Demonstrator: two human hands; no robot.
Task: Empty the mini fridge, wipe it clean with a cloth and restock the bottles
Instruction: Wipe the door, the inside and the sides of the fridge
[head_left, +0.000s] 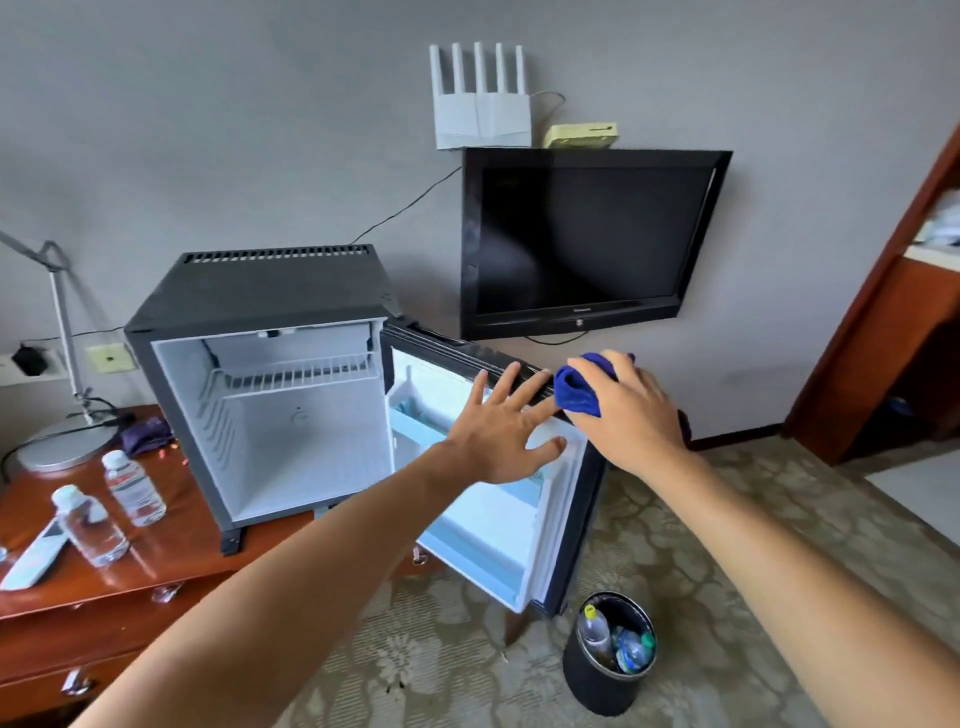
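Head view: crumpled blue cloth (579, 392).

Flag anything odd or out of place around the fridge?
Little stands out. The mini fridge sits slightly askew, angled on the desk, door swung wide. Small orange-red bits are scattered on the desk beside a dark purple cloth. Both water bottles stand upright; no spill visible.

Fuzzy blue cloth (579, 395); glossy wooden desk (171, 540)
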